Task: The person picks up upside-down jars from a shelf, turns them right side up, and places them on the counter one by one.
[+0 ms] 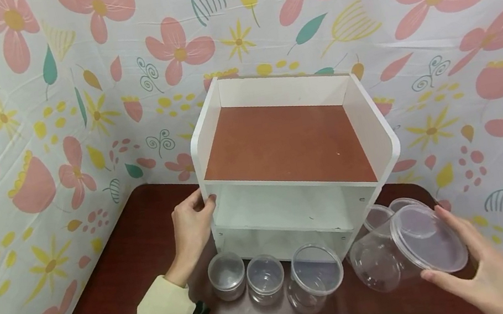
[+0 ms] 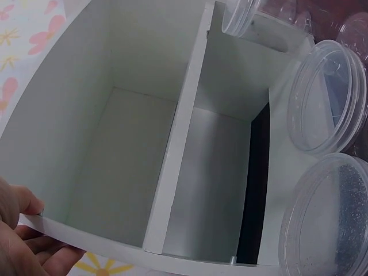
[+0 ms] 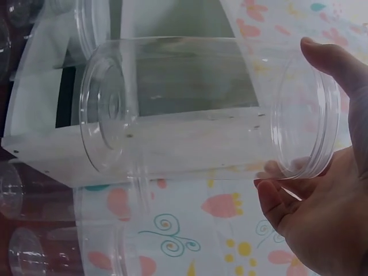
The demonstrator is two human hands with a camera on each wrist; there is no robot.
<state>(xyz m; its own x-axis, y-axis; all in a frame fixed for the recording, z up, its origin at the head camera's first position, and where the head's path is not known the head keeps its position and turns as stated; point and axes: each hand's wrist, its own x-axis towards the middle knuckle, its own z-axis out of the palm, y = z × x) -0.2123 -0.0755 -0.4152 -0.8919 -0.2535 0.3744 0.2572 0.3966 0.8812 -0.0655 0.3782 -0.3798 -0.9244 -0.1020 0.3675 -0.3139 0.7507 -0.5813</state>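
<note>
Left hand (image 2: 23, 241) gripping side-panel edge of white wooden shelf unit (image 2: 144, 149), beside two lidded clear round plastic jars (image 2: 328, 98).

Soft, even light fills all three views, bright and without hard shadows. In the head view the white shelf (image 1: 294, 172) casts only a faint shade on the dark bench (image 1: 117, 282) just in front of it, and the walls bow toward the edges. Pale glare sits on the clear jar (image 3: 207, 103). The left-wrist view looks dimmer and greyish; close parts are slightly soft.
</note>
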